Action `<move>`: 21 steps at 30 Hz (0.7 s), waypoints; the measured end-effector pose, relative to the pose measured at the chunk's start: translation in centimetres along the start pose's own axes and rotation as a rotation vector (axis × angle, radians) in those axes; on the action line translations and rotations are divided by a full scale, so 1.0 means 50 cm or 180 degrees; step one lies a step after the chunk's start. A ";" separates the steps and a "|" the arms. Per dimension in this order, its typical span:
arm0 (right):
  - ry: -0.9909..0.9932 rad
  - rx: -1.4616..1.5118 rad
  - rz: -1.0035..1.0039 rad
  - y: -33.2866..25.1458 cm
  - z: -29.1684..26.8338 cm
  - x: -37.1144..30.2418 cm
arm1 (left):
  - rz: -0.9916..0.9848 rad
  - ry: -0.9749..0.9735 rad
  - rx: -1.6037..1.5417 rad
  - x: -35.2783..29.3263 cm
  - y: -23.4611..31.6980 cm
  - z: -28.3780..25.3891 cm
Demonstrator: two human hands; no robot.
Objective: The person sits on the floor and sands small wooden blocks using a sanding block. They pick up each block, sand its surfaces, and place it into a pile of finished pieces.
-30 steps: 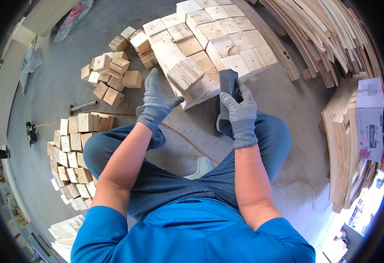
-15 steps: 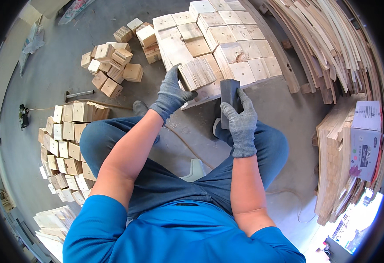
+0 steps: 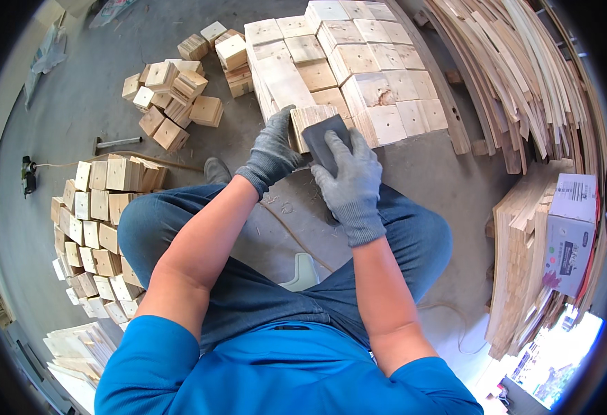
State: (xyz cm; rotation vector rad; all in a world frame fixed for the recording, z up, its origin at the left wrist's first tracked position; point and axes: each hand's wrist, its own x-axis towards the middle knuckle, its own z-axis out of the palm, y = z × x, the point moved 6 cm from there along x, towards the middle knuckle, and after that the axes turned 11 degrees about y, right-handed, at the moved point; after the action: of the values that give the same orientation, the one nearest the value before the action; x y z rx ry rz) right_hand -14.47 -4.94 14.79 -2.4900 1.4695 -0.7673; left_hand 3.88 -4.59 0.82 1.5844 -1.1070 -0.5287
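Both my hands wear grey knitted gloves. My left hand (image 3: 274, 149) grips the left side of a layered wooden block (image 3: 310, 115) at the near edge of a large stack of wooden blocks (image 3: 376, 59). In my right hand (image 3: 352, 178) is a dark grey sanding block (image 3: 319, 137), its fingers bent over the right part. The sanding block lies tilted against the wooden block's near face and hides much of it. Most stacked blocks have a small hole in the middle of the top.
Loose wooden blocks (image 3: 168, 86) lie heaped at the far left, with a neat pile of blocks (image 3: 99, 211) nearer my left knee. Long boards (image 3: 504, 76) and a carton (image 3: 572, 221) stand at right. A cord (image 3: 296, 238) crosses the floor by a pale stool (image 3: 303, 272).
My right hand has moved left and tipped the sanding block over, from upright beside the wooden block onto it. My left hand keeps its hold on the wooden block.
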 end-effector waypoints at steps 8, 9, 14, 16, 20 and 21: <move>-0.0016 -0.0393 0.0131 0.044 0.099 0.222 | 0.0289 0.0120 0.0268 0.009 0.035 -0.006; -0.0093 -0.0440 0.0177 0.052 0.099 0.232 | 0.0273 0.0087 0.0313 0.014 0.048 -0.003; -0.0008 -0.0273 0.0260 0.054 0.049 0.103 | 0.0119 0.0011 0.0573 0.003 0.058 -0.019; -0.0010 -0.0207 0.0239 0.044 0.010 0.023 | -0.0149 -0.0142 0.0518 0.006 0.056 -0.019; 0.0023 -0.0346 0.0163 0.059 -0.003 -0.039 | -0.0109 -0.0234 0.0721 0.015 0.069 -0.023; 0.0020 -0.0383 0.0158 0.058 -0.002 -0.039 | -0.0095 -0.0191 0.0689 0.011 0.066 -0.020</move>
State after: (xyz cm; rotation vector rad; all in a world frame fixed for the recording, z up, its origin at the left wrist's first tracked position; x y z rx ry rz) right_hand -17.51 -4.76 13.09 -2.5278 1.6189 -0.6987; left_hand 3.69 -4.51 4.31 1.7843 -1.2203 -0.4917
